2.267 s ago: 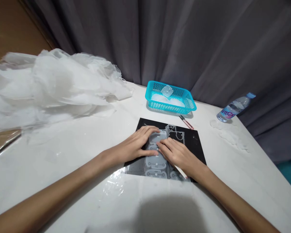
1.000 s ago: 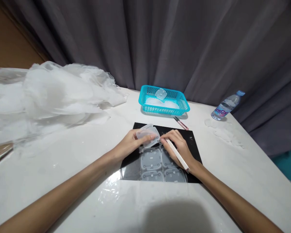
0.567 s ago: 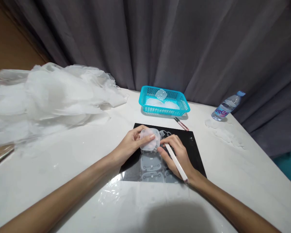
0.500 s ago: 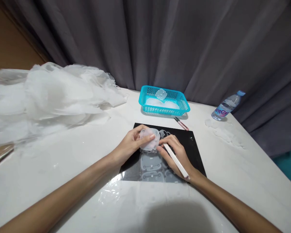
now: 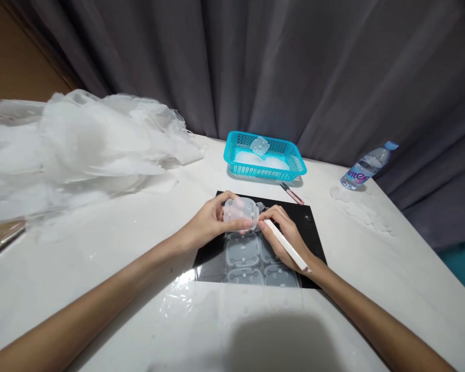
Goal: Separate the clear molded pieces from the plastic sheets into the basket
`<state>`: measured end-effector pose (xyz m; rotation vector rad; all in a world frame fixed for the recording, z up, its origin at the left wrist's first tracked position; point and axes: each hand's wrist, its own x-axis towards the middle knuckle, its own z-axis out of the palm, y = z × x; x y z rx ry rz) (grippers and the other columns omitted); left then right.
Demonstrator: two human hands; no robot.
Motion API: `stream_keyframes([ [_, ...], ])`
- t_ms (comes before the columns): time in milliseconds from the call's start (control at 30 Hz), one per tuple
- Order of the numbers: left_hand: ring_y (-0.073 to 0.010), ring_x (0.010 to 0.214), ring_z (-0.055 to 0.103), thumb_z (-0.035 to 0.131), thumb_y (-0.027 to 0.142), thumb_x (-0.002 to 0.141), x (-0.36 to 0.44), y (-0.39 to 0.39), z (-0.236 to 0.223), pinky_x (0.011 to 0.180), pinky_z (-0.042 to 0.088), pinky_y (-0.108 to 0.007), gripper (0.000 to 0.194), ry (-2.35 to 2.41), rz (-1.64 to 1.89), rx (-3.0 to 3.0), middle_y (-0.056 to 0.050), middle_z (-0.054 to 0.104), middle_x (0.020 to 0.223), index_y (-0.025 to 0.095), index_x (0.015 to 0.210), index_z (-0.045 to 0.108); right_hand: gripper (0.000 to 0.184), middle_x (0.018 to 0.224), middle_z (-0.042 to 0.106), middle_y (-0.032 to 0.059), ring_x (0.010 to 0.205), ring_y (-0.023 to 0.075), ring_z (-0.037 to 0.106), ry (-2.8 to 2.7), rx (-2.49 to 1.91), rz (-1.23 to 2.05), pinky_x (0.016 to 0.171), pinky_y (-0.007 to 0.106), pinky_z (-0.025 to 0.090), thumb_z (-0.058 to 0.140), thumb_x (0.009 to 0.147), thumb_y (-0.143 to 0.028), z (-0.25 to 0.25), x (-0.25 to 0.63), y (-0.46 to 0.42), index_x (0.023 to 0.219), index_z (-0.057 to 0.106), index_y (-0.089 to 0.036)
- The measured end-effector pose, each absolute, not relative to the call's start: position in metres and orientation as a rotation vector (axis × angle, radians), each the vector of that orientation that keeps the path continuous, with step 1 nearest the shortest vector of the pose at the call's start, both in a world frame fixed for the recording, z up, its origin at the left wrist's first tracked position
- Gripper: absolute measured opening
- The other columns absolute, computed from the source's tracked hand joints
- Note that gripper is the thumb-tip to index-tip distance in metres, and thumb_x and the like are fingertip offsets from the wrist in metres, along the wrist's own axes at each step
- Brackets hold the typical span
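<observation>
My left hand [image 5: 213, 218] is closed on a small translucent white piece [image 5: 240, 207], a rounded rectangle with dots near its corners, with the thumb across its lower part. My right hand [image 5: 284, 235] grips a slim white pen-like tool [image 5: 287, 244]; its working tip is hidden by the fingers. Those fingertips are at the right edge of the piece. Below both hands lies a black board [image 5: 209, 260], partly under a clear sheet [image 5: 243, 251] that carries several similar rounded shapes.
Behind the board stands a blue plastic basket [image 5: 265, 172] with white pieces inside. Small thread snips [image 5: 292, 194] lie in front of it. A water bottle [image 5: 368, 166] and thin white scraps [image 5: 366, 216] are at the right. A heap of sheer white material [image 5: 93, 147] covers the back left.
My left hand has turned the translucent piece and raised it slightly off the board. My right hand has shifted a little with it, still gripping the white tool.
</observation>
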<state>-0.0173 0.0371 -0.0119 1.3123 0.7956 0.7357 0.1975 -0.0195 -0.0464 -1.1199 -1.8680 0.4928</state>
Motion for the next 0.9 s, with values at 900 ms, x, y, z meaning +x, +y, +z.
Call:
stream_keyframes([
  [900, -0.0177, 0.069, 0.075, 0.091, 0.031, 0.077, -0.014, 0.039, -0.027, 0.071, 0.060, -0.029, 0.044, 0.680, 0.770, 1.305, -0.002, 0.080, 0.079, 0.019, 0.099, 0.055, 0.011, 0.087, 0.060, 0.0035, 0.084, 0.0222, 0.057, -1.981, -1.219, 0.159, 0.078, 0.036, 0.046, 0.054, 0.095, -0.015, -0.052, 0.199, -0.012, 0.089, 0.053, -0.024],
])
